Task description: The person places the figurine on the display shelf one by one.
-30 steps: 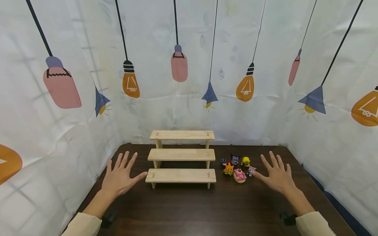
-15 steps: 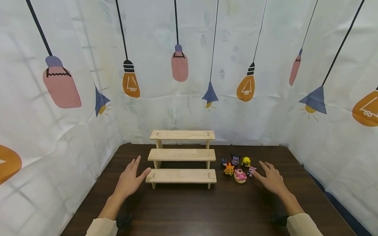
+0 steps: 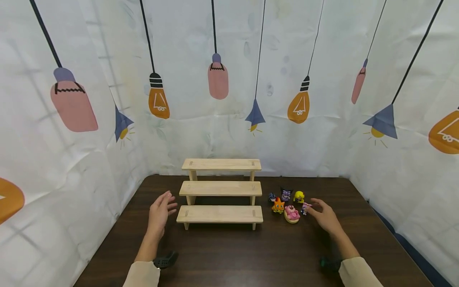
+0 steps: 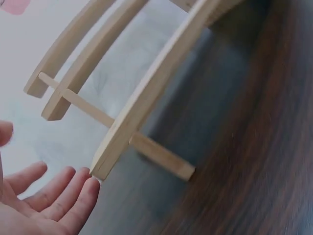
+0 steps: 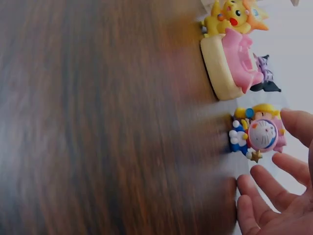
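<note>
My left hand [image 3: 159,213] is held beside the left end of a three-tier wooden display stand [image 3: 220,214]. In the left wrist view its fingers, loosely bent, come close to the end of the lowest shelf [image 4: 146,103]; whether they touch it I cannot tell. My right hand [image 3: 325,218] is at a small figurine [image 3: 306,208] on the right of a group of toy figurines. Seen from the right wrist, this figurine [image 5: 263,134] has a white whiskered face, a blue body and a pink hood. Thumb and index finger are spread around it, with no grip visible.
Near it stand a pink bear figurine [image 3: 292,214] in a cream base, an orange one [image 3: 278,205], a purple-and-black one [image 3: 285,194], a yellow one [image 3: 299,196] and a dark blue one [image 3: 272,197]. White printed cloth [image 3: 229,135] surrounds the dark wooden table [image 3: 229,255].
Both hands have come inward and their spread fingers have relaxed. The left hand has turned palm inward beside the stand. My right thumb and fingers have drawn closer around the small figurine.
</note>
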A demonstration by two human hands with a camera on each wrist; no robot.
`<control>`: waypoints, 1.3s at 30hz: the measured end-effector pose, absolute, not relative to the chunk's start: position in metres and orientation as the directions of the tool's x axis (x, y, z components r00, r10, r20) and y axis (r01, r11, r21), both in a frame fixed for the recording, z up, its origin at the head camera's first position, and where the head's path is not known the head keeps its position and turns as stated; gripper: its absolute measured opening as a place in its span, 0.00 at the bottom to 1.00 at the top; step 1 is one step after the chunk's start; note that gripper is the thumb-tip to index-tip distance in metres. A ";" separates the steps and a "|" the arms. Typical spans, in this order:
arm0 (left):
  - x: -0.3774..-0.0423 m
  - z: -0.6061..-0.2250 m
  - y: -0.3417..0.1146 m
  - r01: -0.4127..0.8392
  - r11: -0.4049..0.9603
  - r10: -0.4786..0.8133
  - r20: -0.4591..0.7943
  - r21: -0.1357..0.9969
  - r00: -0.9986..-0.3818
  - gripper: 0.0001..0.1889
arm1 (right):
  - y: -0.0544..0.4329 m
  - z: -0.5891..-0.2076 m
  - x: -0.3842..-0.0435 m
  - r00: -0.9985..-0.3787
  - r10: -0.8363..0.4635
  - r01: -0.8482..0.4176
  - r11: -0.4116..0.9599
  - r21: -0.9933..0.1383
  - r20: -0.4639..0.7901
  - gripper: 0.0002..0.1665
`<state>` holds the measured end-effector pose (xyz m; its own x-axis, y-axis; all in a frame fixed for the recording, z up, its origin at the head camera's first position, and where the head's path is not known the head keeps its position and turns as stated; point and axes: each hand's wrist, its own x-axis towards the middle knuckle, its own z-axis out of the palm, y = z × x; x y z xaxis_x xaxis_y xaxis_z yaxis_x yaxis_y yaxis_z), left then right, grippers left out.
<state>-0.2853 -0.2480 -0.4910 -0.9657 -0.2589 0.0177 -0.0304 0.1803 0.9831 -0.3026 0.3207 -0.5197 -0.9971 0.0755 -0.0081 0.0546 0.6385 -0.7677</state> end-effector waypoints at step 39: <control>-0.292 -0.531 -0.240 -0.144 -0.035 -0.222 -0.148 0.989 -0.964 0.27 | 0.308 -0.530 -0.306 -0.979 0.191 0.146 0.450 -0.881 -0.065 0.32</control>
<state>-0.2918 -0.2401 -0.5314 -0.9637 -0.2221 -0.1481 -0.1439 -0.0352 0.9890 -0.3065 0.3075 -0.5298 -0.9794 0.1915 -0.0649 0.1464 0.4504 -0.8808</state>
